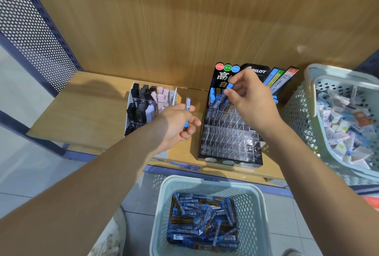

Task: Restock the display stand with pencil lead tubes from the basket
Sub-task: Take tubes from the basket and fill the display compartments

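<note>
A black display stand with clear slotted rows stands on the wooden shelf; a few blue-capped tubes sit in its top row at the left. My right hand pinches a blue-capped lead tube over that top row, tilted down toward the slots. To the left of the stand, my left hand holds another lead tube upright, blue cap down. On the floor below, a pale basket holds several blue lead tubes.
A clear organiser with black and pink items stands left of the stand. A second pale basket of mixed stationery sits at the right. One loose tube lies at the shelf's front edge. A perforated metal panel closes the left side.
</note>
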